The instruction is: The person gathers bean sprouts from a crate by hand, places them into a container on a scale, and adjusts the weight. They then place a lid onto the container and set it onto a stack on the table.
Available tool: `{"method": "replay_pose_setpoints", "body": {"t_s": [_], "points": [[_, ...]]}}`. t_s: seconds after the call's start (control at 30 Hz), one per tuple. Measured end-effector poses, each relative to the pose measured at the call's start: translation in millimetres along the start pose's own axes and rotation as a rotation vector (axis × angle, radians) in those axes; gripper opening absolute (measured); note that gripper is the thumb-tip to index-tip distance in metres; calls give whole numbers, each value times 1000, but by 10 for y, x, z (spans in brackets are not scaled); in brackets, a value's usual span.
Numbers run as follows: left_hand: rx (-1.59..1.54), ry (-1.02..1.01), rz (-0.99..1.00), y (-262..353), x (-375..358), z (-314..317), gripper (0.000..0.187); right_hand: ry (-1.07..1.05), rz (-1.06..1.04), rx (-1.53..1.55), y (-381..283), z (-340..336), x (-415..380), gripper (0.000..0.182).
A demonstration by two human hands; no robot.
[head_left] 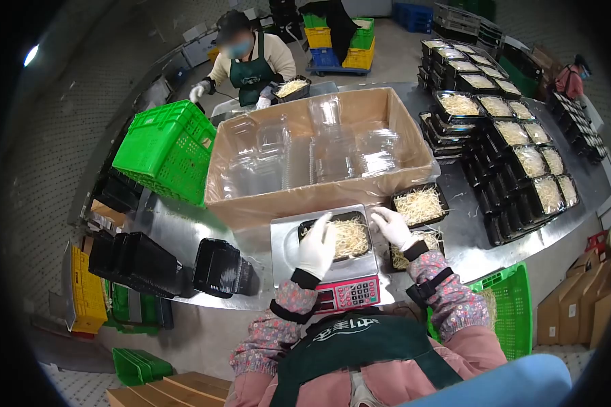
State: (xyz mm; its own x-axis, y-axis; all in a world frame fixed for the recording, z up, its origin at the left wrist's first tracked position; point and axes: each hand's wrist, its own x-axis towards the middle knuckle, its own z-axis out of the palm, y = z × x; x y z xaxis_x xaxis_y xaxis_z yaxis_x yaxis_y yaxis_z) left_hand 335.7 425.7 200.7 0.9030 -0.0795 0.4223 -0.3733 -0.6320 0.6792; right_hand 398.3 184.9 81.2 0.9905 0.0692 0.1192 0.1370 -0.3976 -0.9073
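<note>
A black tray of bean sprouts (349,237) sits on the pan of a digital scale (284,234) with a red keypad panel. My left hand (318,247), in a white glove, lies along the tray's left edge with its fingers stretched out. On the other side, my right hand (392,228), also gloved, is by the scale's right edge, fingers apart and nothing visible in them. Just beyond it stands another filled sprout tray (421,205). A third tray of sprouts (429,239) is partly hidden under my right hand and wrist.
A large cardboard box (305,203) of clear plastic lids stands behind the scale. Nested black trays (142,264) are at left, beside a tilted green crate (159,146). Filled trays (516,163) are stacked at right. Across the table, a masked person (254,68) holds a tray.
</note>
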Motion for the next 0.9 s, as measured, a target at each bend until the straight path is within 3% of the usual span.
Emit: {"method": "replay_pose_setpoints", "body": {"t_s": [0.13, 0.27, 0.33, 0.37, 0.5, 0.6, 0.73, 0.77, 0.8, 0.9], "points": [[305, 68, -198, -558, 41, -173, 27, 38, -19, -219, -485, 194, 28, 35], [185, 142, -316, -1204, -251, 8, 27, 23, 71, -93, -388, 452, 51, 35], [-569, 96, -575, -1396, -314, 75, 28, 13, 73, 89, -164, 590, 122, 30], [-697, 62, -619, -1534, -311, 75, 25, 11, 71, 269, -70, 631, 139, 25], [-930, 81, -636, -1540, -254, 62, 19, -24, 180, 536, -206, 621, 145, 6], [-871, 162, -681, -1564, -257, 149, 19, 11, 213, 496, -294, 623, 119, 7], [-708, 147, -619, -1324, -314, 5, 22, -21, 183, 422, -197, 523, 24, 24], [-677, 73, -795, -1129, -360, -153, 26, -132, 329, 402, -242, 390, -77, 34], [-642, -5, -970, -1031, -429, -252, 30, -259, 504, 335, -751, 119, -230, 38], [-1016, -71, -1038, -848, -769, -301, 21, -455, 629, 679, -588, 88, -542, 33]]}}
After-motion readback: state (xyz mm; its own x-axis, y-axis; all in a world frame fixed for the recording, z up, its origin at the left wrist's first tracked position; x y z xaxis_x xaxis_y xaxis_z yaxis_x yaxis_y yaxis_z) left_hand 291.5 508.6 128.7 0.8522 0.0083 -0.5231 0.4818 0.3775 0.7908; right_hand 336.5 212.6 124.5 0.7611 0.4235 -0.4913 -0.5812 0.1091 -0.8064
